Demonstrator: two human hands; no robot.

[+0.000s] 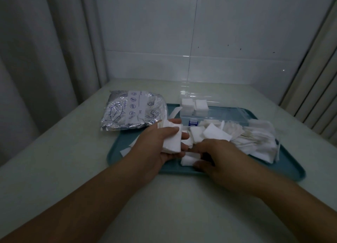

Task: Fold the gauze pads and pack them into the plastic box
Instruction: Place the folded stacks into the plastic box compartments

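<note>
My left hand (158, 142) holds a stack of folded white gauze pads (172, 139) in its palm, thumb across the top, above the left part of the teal tray (237, 171). My right hand (213, 157) lies low on the tray, and its fingers pinch a small folded gauze pad (187, 159). Behind them, at the far side of the tray, stands the clear plastic box (218, 115), its lid up, with folded pads (195, 105) stacked in its left end. Loose gauze pads (215, 133) are heaped on the tray's right half.
A silver printed zip bag (133, 113) lies on the pale table left of the tray. A clear packet with cotton swabs and gauze (259, 142) covers the tray's right side. A tiled wall stands behind, with curtains on both sides.
</note>
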